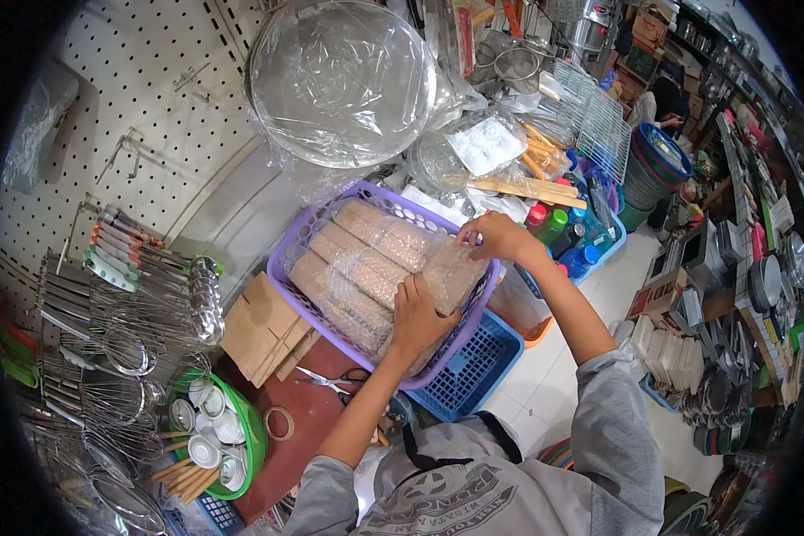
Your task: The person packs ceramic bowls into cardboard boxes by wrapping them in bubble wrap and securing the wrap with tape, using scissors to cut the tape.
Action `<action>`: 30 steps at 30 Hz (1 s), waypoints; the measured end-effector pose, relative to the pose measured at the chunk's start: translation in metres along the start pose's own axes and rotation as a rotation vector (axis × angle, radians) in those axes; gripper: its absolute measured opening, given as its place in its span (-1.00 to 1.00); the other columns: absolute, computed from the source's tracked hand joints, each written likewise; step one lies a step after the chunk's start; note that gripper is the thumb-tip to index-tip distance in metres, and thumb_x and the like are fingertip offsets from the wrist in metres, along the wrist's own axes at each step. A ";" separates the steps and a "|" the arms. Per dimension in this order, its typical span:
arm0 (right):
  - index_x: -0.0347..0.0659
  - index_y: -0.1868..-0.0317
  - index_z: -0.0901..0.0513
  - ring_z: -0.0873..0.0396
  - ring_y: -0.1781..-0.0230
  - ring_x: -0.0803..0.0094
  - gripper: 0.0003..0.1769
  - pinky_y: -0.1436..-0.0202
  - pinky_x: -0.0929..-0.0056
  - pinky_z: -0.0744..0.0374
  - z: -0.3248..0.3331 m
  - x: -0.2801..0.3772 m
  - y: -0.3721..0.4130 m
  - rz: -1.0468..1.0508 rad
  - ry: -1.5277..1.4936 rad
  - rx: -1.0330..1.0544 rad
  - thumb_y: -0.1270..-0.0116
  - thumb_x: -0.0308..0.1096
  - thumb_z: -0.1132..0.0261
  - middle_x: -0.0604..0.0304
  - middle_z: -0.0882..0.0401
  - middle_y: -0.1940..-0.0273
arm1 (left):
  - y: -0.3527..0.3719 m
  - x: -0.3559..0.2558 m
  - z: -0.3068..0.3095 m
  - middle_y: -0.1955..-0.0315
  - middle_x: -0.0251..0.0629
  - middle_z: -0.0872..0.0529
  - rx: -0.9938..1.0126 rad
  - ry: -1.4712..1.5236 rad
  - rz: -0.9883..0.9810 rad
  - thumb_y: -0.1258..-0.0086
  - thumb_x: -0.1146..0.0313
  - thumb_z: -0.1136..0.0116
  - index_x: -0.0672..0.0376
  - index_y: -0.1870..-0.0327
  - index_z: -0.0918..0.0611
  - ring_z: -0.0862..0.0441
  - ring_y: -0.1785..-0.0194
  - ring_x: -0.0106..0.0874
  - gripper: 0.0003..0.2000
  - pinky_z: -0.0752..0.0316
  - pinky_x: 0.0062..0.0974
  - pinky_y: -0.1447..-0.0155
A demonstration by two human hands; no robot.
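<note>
A purple plastic basket (286,237) holds several brown bundles in bubble wrap (366,263), laid side by side. At its right end sits another bubble-wrapped bundle (453,272), crossways to the others. My left hand (417,320) grips the near end of that bundle, fingers on its left side and thumb toward the right. My right hand (496,238) is closed on its far upper edge, fingertips pinching the wrap. What lies inside the wrap is hard to make out.
Under the purple basket is a blue crate (473,371). Scissors (326,381), a tape roll (280,423) and cardboard (257,326) lie at left, near a green basket (257,438) of white cups. Whisks (121,348) hang beside it. Bottles (567,234) stand right; a person (661,105) is farther back.
</note>
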State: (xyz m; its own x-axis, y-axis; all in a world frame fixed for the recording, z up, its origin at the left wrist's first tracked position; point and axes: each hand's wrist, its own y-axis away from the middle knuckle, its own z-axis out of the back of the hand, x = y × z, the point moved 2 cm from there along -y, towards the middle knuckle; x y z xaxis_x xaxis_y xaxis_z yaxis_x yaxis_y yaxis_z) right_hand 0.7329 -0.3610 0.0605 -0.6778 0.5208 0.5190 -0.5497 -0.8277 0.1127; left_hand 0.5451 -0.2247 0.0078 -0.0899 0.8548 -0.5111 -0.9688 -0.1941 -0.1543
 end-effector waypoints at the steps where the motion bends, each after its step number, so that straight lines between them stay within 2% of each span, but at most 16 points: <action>1: -0.04 0.06 -0.75 -0.74 0.14 0.22 -0.54 0.00 0.25 -0.66 0.001 0.001 -0.001 -0.014 -0.001 0.015 0.06 -0.37 -0.59 0.15 -0.78 0.23 | 0.001 0.001 -0.001 -0.04 0.12 -0.39 -0.004 -0.002 -0.010 -0.10 0.02 -0.50 0.49 -0.28 -0.30 -0.38 -0.15 0.05 -0.11 -0.33 -0.07 -0.29; 5: -0.01 0.03 -0.74 -0.73 0.11 0.22 -0.49 0.00 0.25 -0.65 -0.003 -0.001 -0.006 -0.077 -0.003 0.048 0.09 -0.37 -0.62 0.16 -0.78 0.22 | 0.001 -0.001 0.002 -0.03 0.14 -0.39 -0.011 0.001 -0.038 -0.30 0.00 -0.35 0.50 -0.30 -0.29 -0.39 -0.13 0.05 -0.20 -0.33 -0.08 -0.27; 8: 0.02 0.02 -0.74 -0.72 0.08 0.19 -0.47 -0.01 0.23 -0.64 -0.005 -0.005 -0.010 -0.059 0.044 0.066 0.10 -0.36 -0.63 0.15 -0.77 0.22 | 0.000 0.007 -0.006 -0.01 0.15 -0.40 -0.008 0.017 -0.060 -0.46 0.03 -0.16 0.52 -0.30 -0.29 -0.40 -0.10 0.05 -0.31 -0.32 -0.08 -0.25; 14: 0.02 0.05 -0.74 -0.71 0.02 0.17 -0.47 -0.06 0.18 -0.64 -0.017 -0.015 -0.020 -0.095 0.106 0.072 0.13 -0.34 -0.65 0.19 -0.78 0.19 | -0.004 0.013 -0.012 0.00 0.13 -0.43 -0.002 0.003 -0.058 -0.53 0.06 -0.06 0.52 -0.29 -0.32 -0.41 -0.09 0.02 -0.38 -0.32 -0.10 -0.23; 20: 0.00 0.09 -0.74 -0.72 0.07 0.10 -0.48 -0.02 0.19 -0.66 -0.030 -0.014 -0.028 0.070 0.297 -0.021 0.17 -0.36 -0.65 0.12 -0.76 0.22 | -0.008 0.019 -0.015 0.02 0.12 -0.42 0.052 -0.019 -0.060 -0.55 -0.02 -0.03 0.52 -0.28 -0.32 -0.40 -0.09 0.01 -0.35 -0.32 -0.11 -0.24; 23: -0.04 0.08 -0.71 -0.72 0.09 0.08 -0.47 0.01 0.19 -0.66 -0.023 -0.013 -0.032 0.027 0.240 0.077 0.17 -0.39 -0.64 0.08 -0.75 0.23 | -0.005 0.015 -0.010 -0.04 0.19 -0.39 0.082 -0.013 -0.097 -0.58 -0.04 0.02 0.58 -0.28 -0.30 -0.37 -0.12 0.05 -0.32 -0.30 -0.09 -0.27; 26: -0.07 0.01 -0.65 -0.71 0.08 0.05 -0.40 0.02 0.16 -0.65 -0.014 -0.008 -0.029 -0.013 0.173 0.158 0.16 -0.42 -0.63 0.04 -0.74 0.22 | -0.004 0.013 -0.012 -0.04 0.19 -0.40 0.043 -0.021 -0.096 -0.57 -0.05 0.01 0.58 -0.29 -0.29 -0.38 -0.11 0.05 -0.30 -0.31 -0.09 -0.27; 30: -0.08 -0.09 -0.59 -0.71 0.09 0.01 -0.32 0.02 0.13 -0.65 -0.021 -0.012 -0.028 -0.004 0.199 0.128 0.13 -0.45 -0.61 0.01 -0.72 0.24 | -0.003 0.012 -0.016 -0.04 0.18 -0.41 0.039 -0.052 -0.080 -0.57 -0.06 0.00 0.57 -0.31 -0.29 -0.39 -0.11 0.04 -0.29 -0.32 -0.09 -0.26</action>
State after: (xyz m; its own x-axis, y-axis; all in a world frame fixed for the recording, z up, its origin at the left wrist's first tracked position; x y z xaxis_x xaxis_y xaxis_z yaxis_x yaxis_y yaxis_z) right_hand 0.7462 -0.3392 0.0335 -0.7652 0.5449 0.3429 -0.4951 -0.8385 0.2277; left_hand 0.5508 -0.2218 -0.0111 -0.0226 0.8911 -0.4533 -0.9814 -0.1062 -0.1598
